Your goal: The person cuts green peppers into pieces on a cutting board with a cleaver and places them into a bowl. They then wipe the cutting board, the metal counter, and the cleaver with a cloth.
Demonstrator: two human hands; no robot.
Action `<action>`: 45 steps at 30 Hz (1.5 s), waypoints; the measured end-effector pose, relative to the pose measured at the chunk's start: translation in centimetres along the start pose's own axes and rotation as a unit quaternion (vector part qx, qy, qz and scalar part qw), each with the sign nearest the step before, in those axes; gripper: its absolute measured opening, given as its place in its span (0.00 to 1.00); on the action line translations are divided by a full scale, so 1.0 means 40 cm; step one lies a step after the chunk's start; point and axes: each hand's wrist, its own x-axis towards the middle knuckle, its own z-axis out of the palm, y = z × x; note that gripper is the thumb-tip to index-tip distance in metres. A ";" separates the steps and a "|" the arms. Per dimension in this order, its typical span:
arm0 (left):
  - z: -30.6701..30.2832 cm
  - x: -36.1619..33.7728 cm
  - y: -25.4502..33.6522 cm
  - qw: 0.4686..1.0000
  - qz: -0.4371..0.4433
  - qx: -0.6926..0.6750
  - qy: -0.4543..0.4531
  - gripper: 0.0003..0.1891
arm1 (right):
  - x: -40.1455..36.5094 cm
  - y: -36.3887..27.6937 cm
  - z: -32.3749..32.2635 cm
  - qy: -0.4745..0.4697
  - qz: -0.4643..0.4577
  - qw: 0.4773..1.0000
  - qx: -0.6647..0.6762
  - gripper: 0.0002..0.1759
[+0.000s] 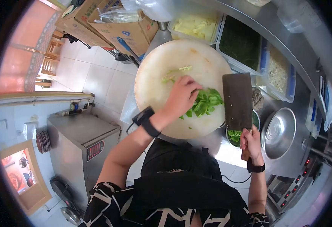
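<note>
My right hand (253,143) is wrapped round the wooden handle of a cleaver (238,100). Its broad dark blade stands away from the board's right side, above a bowl, with a few pale specks on it. Over a round white chopping board (154,60), my left hand (182,97) has its fingers curled at the left edge of a pile of cut green pepper (207,102). Whatever those fingertips may hold is hidden. Pale green pepper cores (183,69) lie farther up the board, and small green scraps are near its front edge.
A bowl of cut greens (234,137) sits under the cleaver, beside a steel bowl (279,132). Plastic tubs of yellow slices (196,27), dark green strands (241,43) and pale sprouts (277,72) line the back. Cardboard boxes (124,32) stand beyond the board, a steel cabinet (80,132) at left.
</note>
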 end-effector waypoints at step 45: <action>0.555 -0.102 0.310 0.993 -0.010 -0.113 -0.014 0.27 | -0.254 0.249 0.041 0.152 0.044 0.943 0.294 0.06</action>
